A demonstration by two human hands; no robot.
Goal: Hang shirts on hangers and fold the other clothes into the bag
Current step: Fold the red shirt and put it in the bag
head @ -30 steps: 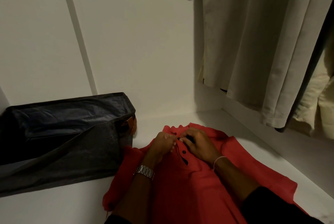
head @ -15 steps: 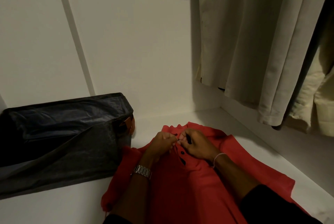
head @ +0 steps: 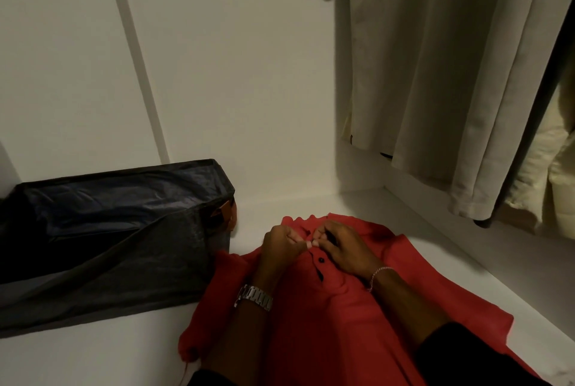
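- Both hands have crept a little up the placket toward the collar since a moment ago.
- Left hand (head: 284, 245) pinches the red shirt (head: 342, 317) at its placket, fingers curled.
- Right hand (head: 345, 248) pinches the facing edge; fingertips nearly meet.
- Shirt lies flat on a white shelf (head: 93, 354), touching a dark bag (head: 118, 236) on its left.
- Pale clothes (head: 435, 74) hang at right.

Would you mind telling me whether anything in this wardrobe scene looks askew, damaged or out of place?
Nothing stands out. The red shirt lies flat on the white shelf while the left hand and right hand pinch its placket near the collar. The dark bag sags a little, as soft fabric does.
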